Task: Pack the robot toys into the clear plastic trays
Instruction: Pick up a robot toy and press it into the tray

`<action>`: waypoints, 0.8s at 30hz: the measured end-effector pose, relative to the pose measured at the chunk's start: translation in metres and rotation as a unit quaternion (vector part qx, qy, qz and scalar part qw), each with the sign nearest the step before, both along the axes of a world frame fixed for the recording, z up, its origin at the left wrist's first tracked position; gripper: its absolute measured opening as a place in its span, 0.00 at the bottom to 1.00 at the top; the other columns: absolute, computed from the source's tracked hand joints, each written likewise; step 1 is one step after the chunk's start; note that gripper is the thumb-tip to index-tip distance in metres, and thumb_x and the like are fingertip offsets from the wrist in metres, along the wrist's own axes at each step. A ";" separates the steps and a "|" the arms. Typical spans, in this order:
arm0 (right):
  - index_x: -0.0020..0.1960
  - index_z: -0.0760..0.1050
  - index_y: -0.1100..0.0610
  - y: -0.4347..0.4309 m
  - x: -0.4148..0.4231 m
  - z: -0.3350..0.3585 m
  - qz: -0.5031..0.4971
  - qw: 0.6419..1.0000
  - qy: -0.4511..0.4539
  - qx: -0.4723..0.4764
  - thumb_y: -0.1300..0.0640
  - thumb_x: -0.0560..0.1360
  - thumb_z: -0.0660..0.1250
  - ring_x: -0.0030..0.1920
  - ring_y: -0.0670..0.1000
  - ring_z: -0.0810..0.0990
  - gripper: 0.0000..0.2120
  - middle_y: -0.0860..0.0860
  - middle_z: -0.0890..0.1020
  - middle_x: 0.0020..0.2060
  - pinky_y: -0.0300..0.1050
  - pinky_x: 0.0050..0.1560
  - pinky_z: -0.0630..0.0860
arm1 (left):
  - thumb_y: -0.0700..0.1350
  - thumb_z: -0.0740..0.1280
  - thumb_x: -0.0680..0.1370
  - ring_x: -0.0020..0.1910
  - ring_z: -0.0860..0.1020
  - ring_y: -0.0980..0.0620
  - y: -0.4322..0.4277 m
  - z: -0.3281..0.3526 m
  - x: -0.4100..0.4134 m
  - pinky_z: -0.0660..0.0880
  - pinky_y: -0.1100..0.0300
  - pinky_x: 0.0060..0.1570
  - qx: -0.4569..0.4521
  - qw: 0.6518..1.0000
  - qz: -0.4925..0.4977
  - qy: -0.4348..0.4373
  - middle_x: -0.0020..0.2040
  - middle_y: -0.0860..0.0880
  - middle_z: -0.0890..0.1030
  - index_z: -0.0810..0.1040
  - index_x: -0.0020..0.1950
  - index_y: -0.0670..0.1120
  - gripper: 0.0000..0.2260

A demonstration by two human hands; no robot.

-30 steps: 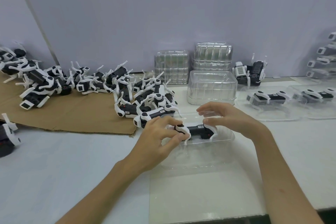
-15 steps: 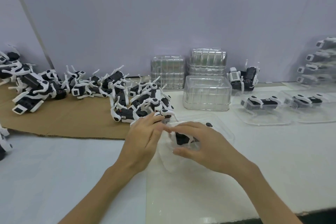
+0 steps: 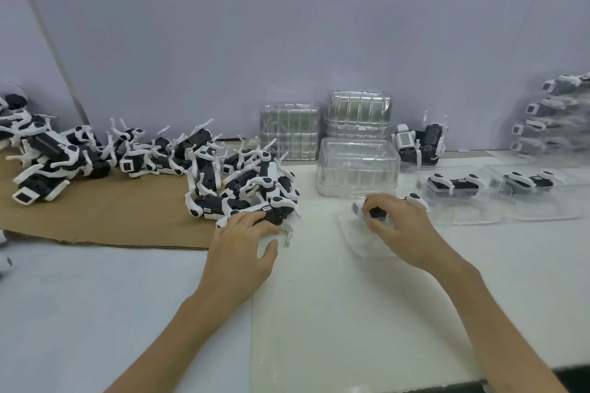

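Right hand [image 3: 400, 228] fingers curled round black-and-white robot toy [image 3: 373, 212], likely seating it in clear plastic tray [image 3: 357, 244] on white worktop [image 3: 319, 313]. Left hand [image 3: 244, 246] fingers curl over next toy [image 3: 274, 215] at pile [image 3: 242, 182] edge, probably staging it.

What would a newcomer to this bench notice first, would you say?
Most likely the tangled heap of black-and-white robot toys on the brown cardboard at left, legs sticking up. Next, the two bare hands in front: the left hand lies over the nearest toy at the heap's edge, while the right hand grips another toy in a clear tray. Stacks of empty trays shine against the back wall.
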State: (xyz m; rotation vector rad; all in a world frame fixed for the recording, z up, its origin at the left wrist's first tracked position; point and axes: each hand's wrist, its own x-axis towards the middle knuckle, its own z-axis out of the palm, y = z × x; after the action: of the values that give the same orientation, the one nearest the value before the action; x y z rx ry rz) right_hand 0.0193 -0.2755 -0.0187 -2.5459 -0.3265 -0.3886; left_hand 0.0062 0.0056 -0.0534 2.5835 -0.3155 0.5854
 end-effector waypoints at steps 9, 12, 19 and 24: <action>0.55 0.78 0.48 0.003 0.013 -0.002 -0.010 0.999 -0.009 -0.033 0.52 0.82 0.62 0.46 0.35 0.73 0.07 0.38 0.77 0.49 0.40 0.60 0.58 | 0.49 0.66 0.78 0.72 0.63 0.56 -0.002 -0.004 -0.001 0.60 0.55 0.65 0.016 1.000 -0.003 0.014 0.69 0.57 0.71 0.80 0.57 0.58 0.09; 0.54 0.78 0.47 -0.001 0.017 -0.001 -0.036 0.999 -0.014 -0.022 0.52 0.82 0.62 0.47 0.39 0.73 0.06 0.38 0.77 0.48 0.42 0.57 0.58 | 0.50 0.66 0.78 0.73 0.62 0.57 -0.002 -0.005 0.000 0.60 0.56 0.65 0.013 1.000 -0.008 0.016 0.69 0.57 0.71 0.80 0.57 0.58 0.09; 0.54 0.79 0.49 -0.017 0.018 -0.004 -0.070 0.996 -0.033 -0.035 0.54 0.80 0.64 0.47 0.43 0.74 0.06 0.41 0.80 0.48 0.32 0.51 0.54 | 0.50 0.66 0.78 0.73 0.61 0.56 -0.002 -0.006 -0.001 0.59 0.56 0.65 0.008 1.000 -0.012 0.014 0.69 0.57 0.70 0.79 0.57 0.58 0.09; 0.56 0.80 0.49 -0.037 0.022 -0.004 -0.129 0.990 -0.035 -0.040 0.53 0.80 0.63 0.46 0.46 0.74 0.09 0.45 0.83 0.49 0.38 0.52 0.57 | 0.50 0.66 0.78 0.74 0.60 0.56 -0.003 -0.005 -0.001 0.60 0.55 0.65 0.011 1.000 -0.011 0.021 0.70 0.56 0.69 0.79 0.58 0.58 0.10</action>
State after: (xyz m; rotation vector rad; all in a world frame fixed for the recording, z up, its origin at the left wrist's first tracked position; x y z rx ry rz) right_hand 0.0415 -0.3129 -0.0225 -2.6656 -0.0367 -0.5732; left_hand 0.0053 0.0030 -0.0580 2.6065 -0.3390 0.5217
